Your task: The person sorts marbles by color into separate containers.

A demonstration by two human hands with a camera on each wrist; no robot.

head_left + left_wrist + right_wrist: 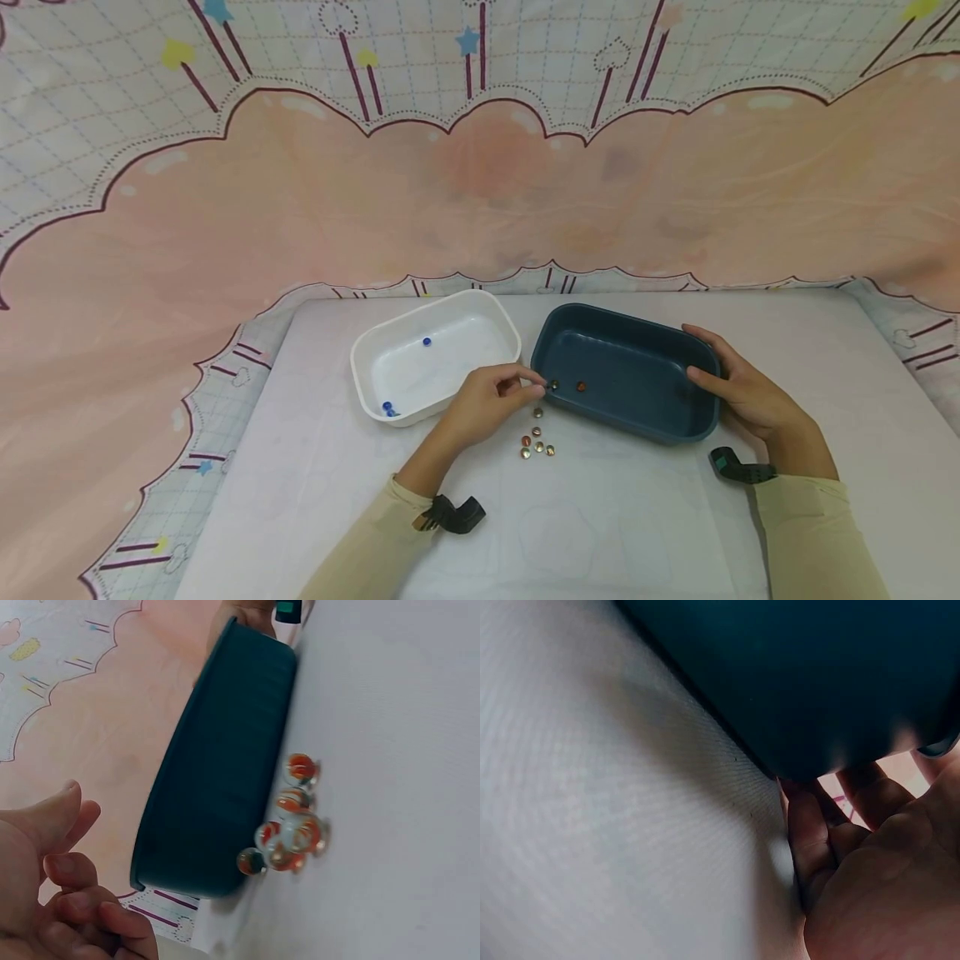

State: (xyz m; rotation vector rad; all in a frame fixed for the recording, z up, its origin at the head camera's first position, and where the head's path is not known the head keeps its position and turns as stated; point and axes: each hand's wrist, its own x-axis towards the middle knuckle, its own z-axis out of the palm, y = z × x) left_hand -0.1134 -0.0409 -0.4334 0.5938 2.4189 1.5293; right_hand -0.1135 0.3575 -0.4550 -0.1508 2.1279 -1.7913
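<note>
My right hand (757,404) grips the dark blue plastic basin (622,417) at its right end, thumb over the rim and fingers along the outer wall. In the right wrist view, those fingers (810,829) touch the wall low down. My left hand (487,404) is at the basin's left rim, fingers loosely bent, with no marble visible between them in the left wrist view. One dark marble (553,384) is just past its fingertips, and an orange marble (581,387) lies inside the basin. Several clear marbles with orange swirls (300,769) lie on the table before the basin.
A white basin (360,367) stands left of the blue one, with a blue marble (427,342) near its back and more blue marbles (387,407) in its front left corner. White cloth (600,533) covers the table, and a patterned curtain (450,208) hangs behind.
</note>
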